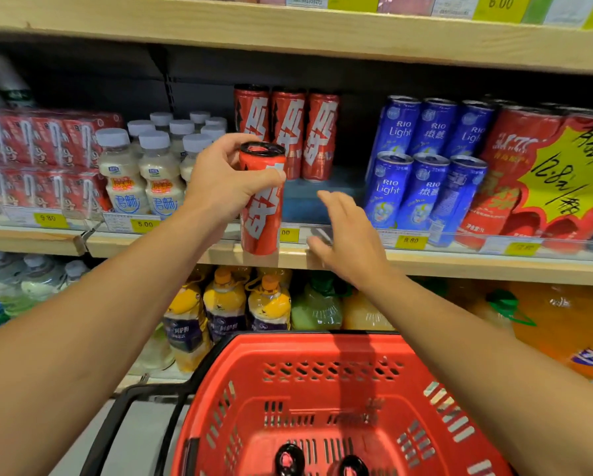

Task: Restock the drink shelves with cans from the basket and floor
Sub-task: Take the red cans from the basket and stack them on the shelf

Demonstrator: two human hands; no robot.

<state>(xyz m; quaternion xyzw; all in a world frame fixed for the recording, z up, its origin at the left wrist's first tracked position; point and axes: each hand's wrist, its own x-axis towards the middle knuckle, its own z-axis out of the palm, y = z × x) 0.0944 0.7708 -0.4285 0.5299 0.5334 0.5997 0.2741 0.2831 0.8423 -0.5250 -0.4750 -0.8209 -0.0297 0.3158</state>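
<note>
Left hand [224, 182] gripping red can [261, 214], right hand [348, 237] open

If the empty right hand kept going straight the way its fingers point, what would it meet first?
Probably the bare blue shelf floor in front of the red cans; the right hand points up and in toward that gap. Depth is unclear.

Two bare forearms reach into view, one from about 8 o'clock and one from about 4 o'clock. No sleeve, cuff or glove shows on either; both arms are uncovered from the frame edge to the wrist. The left hand [226, 180] is bare, with no ring, watch or band on it, and its short-nailed thumb and fingers [219, 146] are plainly seen. The right hand [350, 242] is likewise bare at the wrist, though its fingers are blurred, so fine detail there cannot be made out. No clothing appears anywhere on the person.
</note>
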